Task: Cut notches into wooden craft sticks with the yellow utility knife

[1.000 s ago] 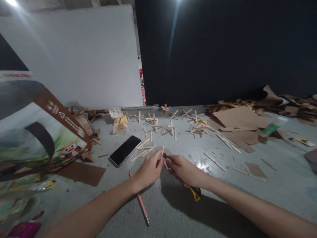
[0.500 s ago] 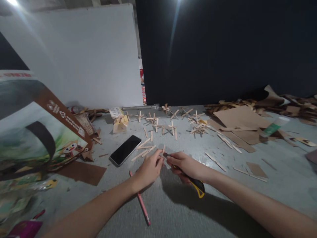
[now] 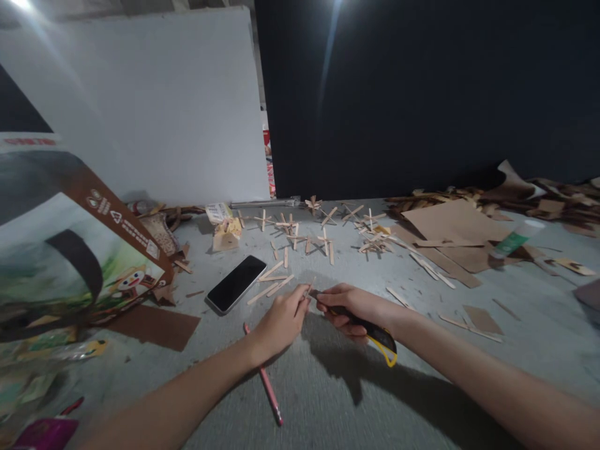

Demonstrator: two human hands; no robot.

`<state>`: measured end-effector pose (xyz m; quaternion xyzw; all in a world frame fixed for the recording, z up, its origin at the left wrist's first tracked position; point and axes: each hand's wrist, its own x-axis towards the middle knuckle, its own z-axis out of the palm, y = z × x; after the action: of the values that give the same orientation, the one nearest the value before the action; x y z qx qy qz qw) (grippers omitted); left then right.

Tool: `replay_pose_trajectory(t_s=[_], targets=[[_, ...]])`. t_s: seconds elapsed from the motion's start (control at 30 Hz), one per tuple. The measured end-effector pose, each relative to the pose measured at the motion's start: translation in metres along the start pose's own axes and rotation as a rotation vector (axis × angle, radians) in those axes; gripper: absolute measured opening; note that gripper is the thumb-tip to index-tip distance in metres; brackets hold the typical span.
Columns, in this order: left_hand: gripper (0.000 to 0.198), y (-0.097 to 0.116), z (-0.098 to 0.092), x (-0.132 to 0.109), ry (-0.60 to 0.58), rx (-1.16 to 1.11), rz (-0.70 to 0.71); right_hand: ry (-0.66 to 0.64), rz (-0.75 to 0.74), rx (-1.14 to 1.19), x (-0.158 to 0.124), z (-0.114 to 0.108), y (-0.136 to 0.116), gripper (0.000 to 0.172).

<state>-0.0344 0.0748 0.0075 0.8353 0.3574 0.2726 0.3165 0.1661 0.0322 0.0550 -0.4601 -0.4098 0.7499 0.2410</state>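
Gripping utility knife (image 3: 383, 339) (blk w/ yellow end) in R hand (image 3: 349, 309), fingers curling round handle, blade end pointing left & slightly far. Pinching small wooden stick (image 3: 310, 288) btwn thumb & fingers of L hand (image 3: 281, 320), right by blade; can't tell if touching. Working approx. mid-counter (image 3: 210, 381), w/ L wrist crossing above pink pencil (image 3: 270, 390). Also seeing phone (image 3: 238, 284) lying far-left of L hand, loose sticks (image 3: 281, 285) lying just right of phone, crossed-stick pieces (image 3: 325, 240) standing or lying farther off, plus brown cardboard (image 3: 443, 222) & glue stick (image 3: 518, 239) sitting far right.
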Motion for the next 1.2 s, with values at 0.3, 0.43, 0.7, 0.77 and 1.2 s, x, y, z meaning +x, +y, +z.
replay_pose_trajectory(t_s=[0.3, 0.43, 0.7, 0.77, 1.2], targets=[[0.016, -0.005, 0.001, 0.004, -0.036, -0.196, -0.038, 0.125, -0.117, -0.156, 0.004, 0.01, 0.008, 0.027], [0.014, -0.008, 0.003, 0.004, -0.008, -0.284, -0.044, 0.085, -0.129, -0.079, 0.009, 0.008, 0.012, 0.031], [0.01, -0.004, 0.0, 0.004, 0.02, -0.285, -0.027, -0.025, -0.176, 0.125, 0.014, 0.009, 0.018, 0.036], [0.009, -0.003, -0.001, 0.004, 0.026, -0.282, -0.026, -0.076, -0.179, 0.178, 0.016, 0.008, 0.019, 0.036], [0.007, -0.004, 0.002, 0.004, 0.001, -0.38, -0.022, -0.396, -0.24, 0.527, 0.028, 0.005, 0.032, 0.034]])
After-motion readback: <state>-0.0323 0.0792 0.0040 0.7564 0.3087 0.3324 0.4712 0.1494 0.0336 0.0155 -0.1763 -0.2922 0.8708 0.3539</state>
